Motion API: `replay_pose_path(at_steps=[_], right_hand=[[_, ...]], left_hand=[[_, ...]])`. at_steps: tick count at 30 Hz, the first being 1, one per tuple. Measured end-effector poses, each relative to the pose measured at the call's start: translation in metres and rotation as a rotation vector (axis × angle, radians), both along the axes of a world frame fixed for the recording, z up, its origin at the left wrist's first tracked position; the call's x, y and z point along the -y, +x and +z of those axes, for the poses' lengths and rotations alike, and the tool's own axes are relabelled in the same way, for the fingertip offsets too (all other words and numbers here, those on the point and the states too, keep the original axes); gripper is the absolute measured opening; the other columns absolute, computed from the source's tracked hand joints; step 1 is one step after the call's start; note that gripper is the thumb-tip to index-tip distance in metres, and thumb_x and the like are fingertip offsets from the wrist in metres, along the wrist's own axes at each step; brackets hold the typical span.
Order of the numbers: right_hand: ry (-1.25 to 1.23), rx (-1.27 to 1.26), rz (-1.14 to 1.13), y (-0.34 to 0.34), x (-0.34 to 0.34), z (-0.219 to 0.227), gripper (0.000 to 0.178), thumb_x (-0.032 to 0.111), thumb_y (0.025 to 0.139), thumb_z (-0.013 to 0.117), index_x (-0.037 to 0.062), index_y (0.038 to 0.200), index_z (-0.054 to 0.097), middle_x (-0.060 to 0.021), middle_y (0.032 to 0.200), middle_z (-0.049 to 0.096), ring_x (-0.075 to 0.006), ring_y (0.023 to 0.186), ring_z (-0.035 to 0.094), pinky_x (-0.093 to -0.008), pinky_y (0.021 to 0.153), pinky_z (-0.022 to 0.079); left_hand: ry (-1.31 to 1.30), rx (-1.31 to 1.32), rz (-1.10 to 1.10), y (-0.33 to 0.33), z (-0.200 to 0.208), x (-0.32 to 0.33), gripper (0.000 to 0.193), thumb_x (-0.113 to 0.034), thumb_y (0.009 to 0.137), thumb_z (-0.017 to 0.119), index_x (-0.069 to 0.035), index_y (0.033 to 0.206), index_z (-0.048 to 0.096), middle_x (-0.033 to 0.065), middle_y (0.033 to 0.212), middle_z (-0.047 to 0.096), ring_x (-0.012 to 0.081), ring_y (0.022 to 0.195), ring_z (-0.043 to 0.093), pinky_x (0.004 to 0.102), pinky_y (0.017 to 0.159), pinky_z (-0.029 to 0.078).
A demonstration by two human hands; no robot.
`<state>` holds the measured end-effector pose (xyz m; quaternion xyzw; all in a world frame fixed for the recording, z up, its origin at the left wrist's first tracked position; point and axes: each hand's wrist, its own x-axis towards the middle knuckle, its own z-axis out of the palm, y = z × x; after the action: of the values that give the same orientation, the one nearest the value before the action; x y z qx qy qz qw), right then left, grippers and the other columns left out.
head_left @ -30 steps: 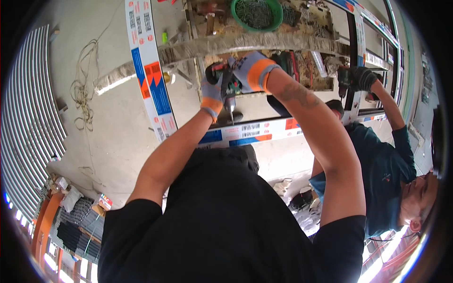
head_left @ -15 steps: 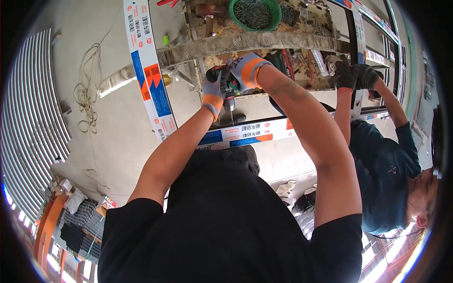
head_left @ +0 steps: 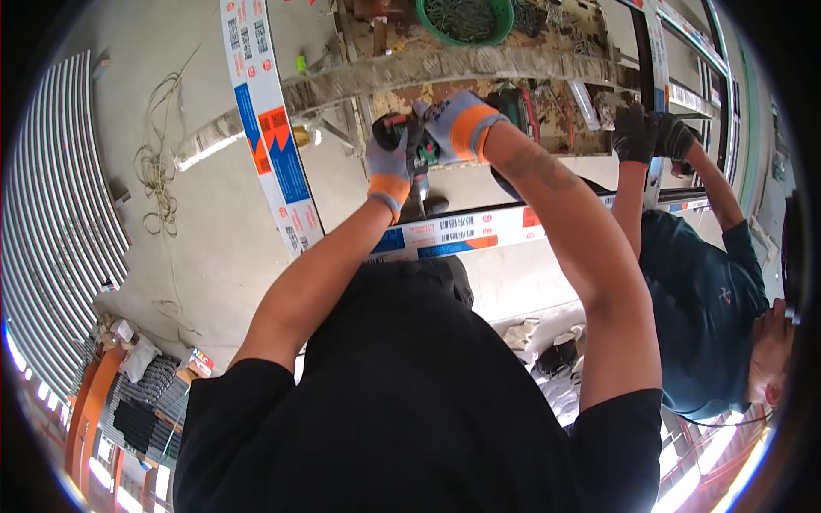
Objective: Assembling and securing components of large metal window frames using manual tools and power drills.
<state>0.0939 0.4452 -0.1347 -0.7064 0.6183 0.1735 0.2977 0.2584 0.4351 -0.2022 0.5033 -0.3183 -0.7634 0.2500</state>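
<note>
My left hand [head_left: 389, 162] and my right hand [head_left: 455, 125], both in grey gloves with orange cuffs, are closed around a dark cordless drill [head_left: 419, 158] with green and red parts. Its nose points down at a white frame bar [head_left: 479, 229] with blue and orange labels. A second white bar [head_left: 265, 128] runs up to the left of my hands. Behind the drill stands a worn wooden bench [head_left: 479, 64].
A green bowl of screws [head_left: 466, 17] sits on the bench. On the right a person in a teal shirt [head_left: 701, 299] grips an upright frame bar [head_left: 657, 85] with dark gloves [head_left: 637, 132]. A cord [head_left: 158, 162] lies on the concrete floor; corrugated sheet [head_left: 51, 214] lies left.
My hands and the drill have stayed on the same spot of the bar. The other person's gloved hands moved up along the upright bar.
</note>
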Motion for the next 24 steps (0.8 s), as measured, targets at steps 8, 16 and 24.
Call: replay_pose_path(at_steps=[8,16,24], right_hand=[[0.033,0.003,0.002,0.006,0.001,0.017,0.063,0.033,0.072,0.077,0.001,0.119,0.05,-0.0155,0.084,0.069,-0.0376,0.082,0.068,-0.0437,0.07,0.055],[0.033,-0.062,-0.048,0.007,-0.002,0.002,0.059,0.029,0.07,0.079,0.003,0.117,0.055,-0.0167,0.09,0.071,-0.0372,0.085,0.07,-0.0444,0.071,0.057],[0.054,-0.078,-0.018,0.005,-0.002,0.011,0.058,0.032,0.075,0.075,0.0062,0.122,0.051,-0.0156,0.083,0.069,-0.037,0.08,0.069,-0.0437,0.069,0.055]], left_hand=[[-0.057,-0.178,0.026,0.007,-0.007,-0.002,0.026,-0.01,0.091,0.068,-0.003,0.115,0.062,0.0047,0.107,0.067,0.0151,0.093,0.063,0.0307,0.081,0.055],[-0.223,-0.098,-0.132,0.004,-0.007,0.003,0.026,-0.015,0.091,0.069,-0.003,0.113,0.063,0.0037,0.104,0.067,0.0148,0.092,0.063,0.0292,0.079,0.053],[-0.147,-0.113,0.006,0.006,-0.015,-0.007,0.027,-0.015,0.09,0.07,-0.003,0.113,0.063,0.0041,0.102,0.066,0.0138,0.09,0.062,0.0281,0.078,0.053]])
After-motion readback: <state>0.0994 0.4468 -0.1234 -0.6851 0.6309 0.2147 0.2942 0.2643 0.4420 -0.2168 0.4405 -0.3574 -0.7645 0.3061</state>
